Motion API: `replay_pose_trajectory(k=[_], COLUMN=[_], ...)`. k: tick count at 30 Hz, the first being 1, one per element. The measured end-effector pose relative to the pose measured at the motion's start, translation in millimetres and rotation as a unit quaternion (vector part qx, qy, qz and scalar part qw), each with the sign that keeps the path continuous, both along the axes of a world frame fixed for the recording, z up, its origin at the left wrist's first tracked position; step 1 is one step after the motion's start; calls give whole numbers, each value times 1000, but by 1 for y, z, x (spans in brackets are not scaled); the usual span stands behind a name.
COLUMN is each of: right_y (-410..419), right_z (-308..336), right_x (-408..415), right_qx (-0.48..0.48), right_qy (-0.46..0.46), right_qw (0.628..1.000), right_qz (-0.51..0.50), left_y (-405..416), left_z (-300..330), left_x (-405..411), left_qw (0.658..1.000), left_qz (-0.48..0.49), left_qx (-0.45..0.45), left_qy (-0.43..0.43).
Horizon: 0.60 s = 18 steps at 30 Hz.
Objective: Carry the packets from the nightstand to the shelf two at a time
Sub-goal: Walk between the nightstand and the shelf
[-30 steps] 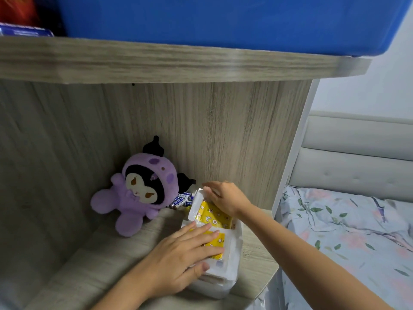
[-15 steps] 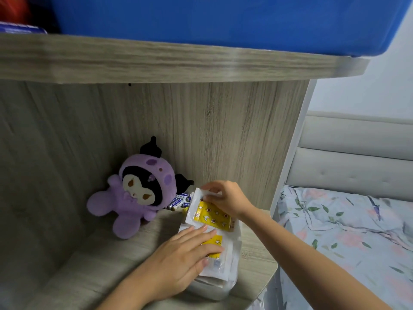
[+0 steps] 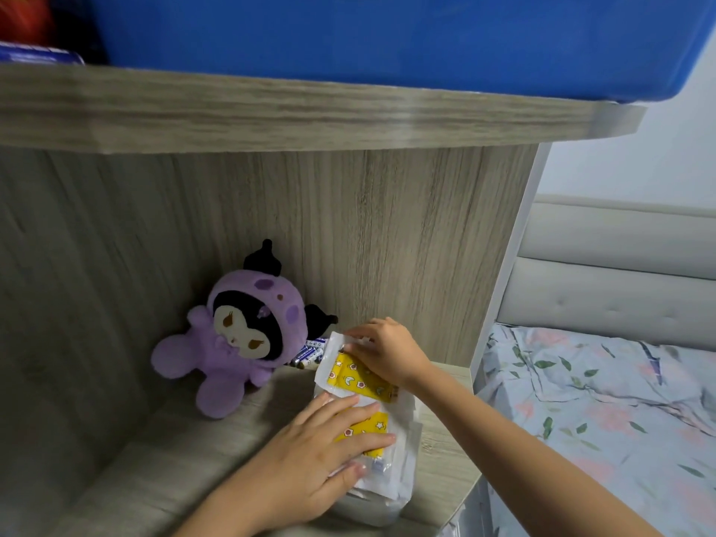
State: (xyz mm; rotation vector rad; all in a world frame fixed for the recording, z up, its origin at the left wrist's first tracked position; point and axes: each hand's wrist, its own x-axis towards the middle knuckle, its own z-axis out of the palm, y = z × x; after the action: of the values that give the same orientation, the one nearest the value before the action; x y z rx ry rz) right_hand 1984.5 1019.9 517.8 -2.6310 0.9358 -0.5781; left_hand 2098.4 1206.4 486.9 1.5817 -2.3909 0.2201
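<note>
Over the last second the right hand [image 3: 387,352] has peeled the top packet [image 3: 358,375] up off the stack of packets [image 3: 391,478]: its far end, which lay flat a second ago, now stands tilted and lifted clear, pinched between thumb and fingers at its upper edge. The left hand [image 3: 310,455] has stayed where it was, fingers straight and pressed flat on the next packet [image 3: 368,432], holding the stack down on the nightstand [image 3: 186,459]. I judge that the first packet of a pair is nearly free, while the second is not yet gripped, so the carry to the shelf cannot start until the left hand takes hold of one. From the right hand, the lifted packet hangs toward 7 o'clock, touching the fingertips; from the left hand, the pressed packet lies directly beneath the fingers, its yellow print showing toward 2 o'clock. The stack sits at the nightstand's front right corner, with a purple plush toy [image 3: 240,335] well apart at about 10 o'clock and a few small batteries [image 3: 308,352] between toy and stack.
</note>
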Motion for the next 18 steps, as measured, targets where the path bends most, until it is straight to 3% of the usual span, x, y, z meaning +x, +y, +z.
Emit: replay_pose_trajectory(k=[5,7,9,11,14,15,16,18], right_y=[12,16,22,30,47,53,58,60], right_z=[10,6,1,-9,-21,-21,-20,-23], right_x=[-22,-34,-47,-57,-63,-62,-62,-53], right_qx=[66,145,233,309,388,407,420,446], right_qy=[-137,-241,-338,-398,-411,-403,-398,-393], right_qw=[988,957,905,851,809,804,800,789], right_qz=[-15,-69,-112,-143,-162,-161,-157,-154], left_y=[0,1,0,-11,-38,-43,-46,-49], left_z=[8,16,22,23,29,27,25,24], left_x=[-1,-2,-1,4,16,16,14,6], left_qw=[999,991,955,878,668,616,576,541], left_qz=[16,27,62,118,191,180,163,146], left_qx=[-26,-8,10,14,81,108,131,175], left_qy=[31,131,290,463,715,759,790,810])
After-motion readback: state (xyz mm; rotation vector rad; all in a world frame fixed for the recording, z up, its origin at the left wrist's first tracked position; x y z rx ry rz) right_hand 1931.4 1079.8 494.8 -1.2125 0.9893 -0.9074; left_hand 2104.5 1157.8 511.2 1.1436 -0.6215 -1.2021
